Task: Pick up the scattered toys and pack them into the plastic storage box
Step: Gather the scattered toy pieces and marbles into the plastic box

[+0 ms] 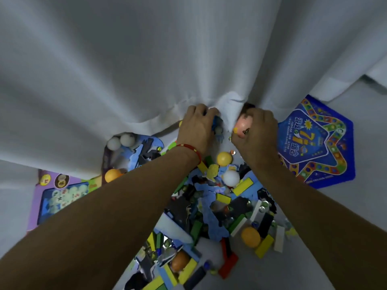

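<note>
Head view shows a white cloth filling everything from nine through twelve to three o'clock, its bunched lower edge hanging at centre. Next in size, a blue hexagonal game board lies at three o'clock, partly under the cloth, and a purple toy package lies at eight o'clock. From centre down to six o'clock spreads a pile of scattered toys: flat coloured blocks, blue puzzle pieces, glass marbles and small balls. The left hand, a red bracelet on its wrist, curls its grip around a small blue figure just under the cloth edge. The right hand, just beside it at one o'clock, closes its grip on a pink ball with a dark printed mark.
</note>
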Demonstrator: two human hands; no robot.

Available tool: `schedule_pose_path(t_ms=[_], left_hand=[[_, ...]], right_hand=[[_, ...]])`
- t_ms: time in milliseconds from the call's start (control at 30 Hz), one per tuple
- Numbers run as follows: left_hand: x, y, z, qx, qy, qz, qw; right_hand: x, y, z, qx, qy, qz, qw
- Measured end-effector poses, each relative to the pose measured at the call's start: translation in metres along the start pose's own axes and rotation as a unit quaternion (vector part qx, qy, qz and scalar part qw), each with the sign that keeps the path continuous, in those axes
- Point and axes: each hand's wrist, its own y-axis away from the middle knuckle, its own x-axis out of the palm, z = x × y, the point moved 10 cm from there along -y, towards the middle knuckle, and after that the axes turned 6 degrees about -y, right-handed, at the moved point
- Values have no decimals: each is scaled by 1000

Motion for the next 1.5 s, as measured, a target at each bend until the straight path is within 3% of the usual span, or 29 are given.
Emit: schedule_pose_path(t_ms=[167,367,433,467,533,567,667,833,967,1100,1167,1267,1367,1500], left_hand=[[5,-10,-3,-37,-23,13,999],[-27,17,-1,-106,137,35,984],[-44,43,7,-164,198,75,964],[-52,62,11,-204,242,101,943],[-70,112,22,-296,341,140,881],[-82,141,27,-340,393,146,842],[-140,227,42,-426,515,94,738],[-243,383,94,-479,582,31,657],[-288,524,165,-557,589,-56,583],[-293,649,204,-664,594,-123,437],[-291,683,208,-678,608,-138,390],[-294,704,207,-681,616,-169,358],[-293,722,220,-691,573,-197,394],[-304,723,221,-692,546,-230,412]], right_hand=[[-25,40,-19,123,-120,-15,985],[-39,78,-11,227,-223,23,948],[-36,95,-1,297,-311,82,899],[-35,108,8,355,-371,110,851],[-36,136,43,443,-446,189,754],[-41,146,66,444,-448,247,735],[-68,165,145,344,-392,419,743],[-117,209,289,121,-170,615,760],[-119,257,396,7,-65,669,740],[-84,334,498,-95,-9,700,707],[-52,377,528,-136,57,715,683],[-3,426,553,-134,101,708,686],[20,441,572,-136,77,674,722],[9,420,568,-179,98,659,725]])
